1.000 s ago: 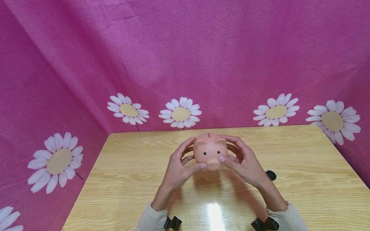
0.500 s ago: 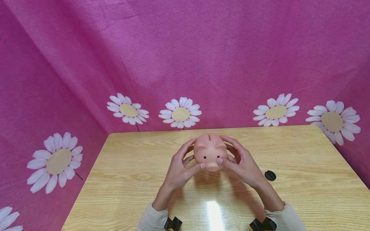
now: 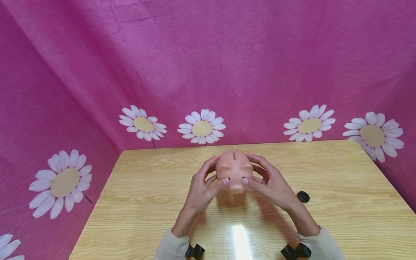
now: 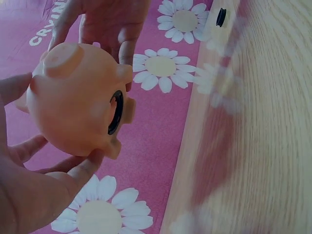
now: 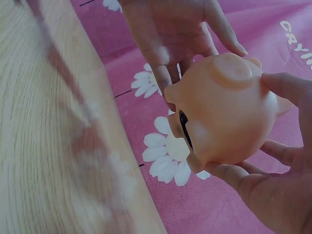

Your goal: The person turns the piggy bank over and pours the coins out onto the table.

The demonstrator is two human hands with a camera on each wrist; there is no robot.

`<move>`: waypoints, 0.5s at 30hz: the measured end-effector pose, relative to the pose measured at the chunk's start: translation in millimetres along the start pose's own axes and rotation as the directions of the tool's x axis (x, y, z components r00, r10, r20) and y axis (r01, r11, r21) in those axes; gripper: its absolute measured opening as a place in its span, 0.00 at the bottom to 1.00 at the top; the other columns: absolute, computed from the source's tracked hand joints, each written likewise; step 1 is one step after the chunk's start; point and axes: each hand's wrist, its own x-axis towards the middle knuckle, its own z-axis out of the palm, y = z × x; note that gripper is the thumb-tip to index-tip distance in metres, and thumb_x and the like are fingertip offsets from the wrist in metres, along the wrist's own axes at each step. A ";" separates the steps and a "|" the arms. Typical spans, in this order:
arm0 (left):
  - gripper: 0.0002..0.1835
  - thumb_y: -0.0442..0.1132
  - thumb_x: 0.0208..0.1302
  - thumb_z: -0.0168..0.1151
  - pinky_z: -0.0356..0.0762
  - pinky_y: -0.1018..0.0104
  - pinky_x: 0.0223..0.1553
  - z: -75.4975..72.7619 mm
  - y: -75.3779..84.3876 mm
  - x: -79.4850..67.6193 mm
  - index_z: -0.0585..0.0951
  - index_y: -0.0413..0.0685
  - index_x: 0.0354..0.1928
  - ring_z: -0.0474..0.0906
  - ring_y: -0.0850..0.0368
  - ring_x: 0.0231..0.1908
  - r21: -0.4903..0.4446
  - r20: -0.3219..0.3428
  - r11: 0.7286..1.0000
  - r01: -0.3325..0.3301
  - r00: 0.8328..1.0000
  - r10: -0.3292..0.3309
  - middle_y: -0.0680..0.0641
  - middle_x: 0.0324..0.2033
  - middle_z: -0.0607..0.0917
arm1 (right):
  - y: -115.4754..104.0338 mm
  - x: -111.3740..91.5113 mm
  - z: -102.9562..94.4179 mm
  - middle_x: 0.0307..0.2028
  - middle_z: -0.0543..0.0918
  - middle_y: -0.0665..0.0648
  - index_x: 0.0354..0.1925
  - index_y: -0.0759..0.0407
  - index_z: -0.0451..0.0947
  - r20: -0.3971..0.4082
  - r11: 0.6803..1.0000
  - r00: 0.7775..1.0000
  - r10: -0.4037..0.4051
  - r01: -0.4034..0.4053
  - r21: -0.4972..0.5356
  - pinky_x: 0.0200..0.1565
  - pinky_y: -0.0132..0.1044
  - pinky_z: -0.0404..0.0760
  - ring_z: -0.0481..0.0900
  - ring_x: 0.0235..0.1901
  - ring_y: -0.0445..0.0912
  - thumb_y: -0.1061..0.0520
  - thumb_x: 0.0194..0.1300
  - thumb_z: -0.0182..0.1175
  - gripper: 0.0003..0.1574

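A pink piggy bank [image 3: 234, 168] is held in the air above the wooden table, snout toward me and coin slot on top. My left hand [image 3: 202, 189] grips one side, its thumb by an eye. On the other side my right hand [image 3: 274, 187] holds it the same way, thumb by the other eye. Both wrist views show the stubby feet off the table and a black-rimmed opening [image 5: 185, 127] in the belly. To the right of my right wrist, a round black cap [image 3: 303, 196] lies on the table.
The wooden table [image 3: 146, 202] has a bright light reflection near its front. A pink cloth [image 3: 227, 72] with large white daisies hangs behind it and along both sides. Black straps with mounts [image 3: 195, 251] sit at my wrists.
The piggy bank has tipped snout-down, so its coin slot shows more. My left thumb has shifted up toward the eye. The cap has stayed put.
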 end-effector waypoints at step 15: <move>0.34 0.42 0.70 0.73 0.87 0.48 0.62 3.8 -17.3 2.2 0.75 0.48 0.75 0.79 0.39 0.67 0.060 -0.016 0.988 0.140 0.990 -0.139 0.40 0.69 0.80 | 19.4 4.3 -0.9 0.76 0.71 0.68 0.80 0.62 0.64 0.031 0.992 0.996 0.085 -0.081 -0.098 0.60 0.29 0.82 0.74 0.71 0.70 0.58 0.75 0.67 0.41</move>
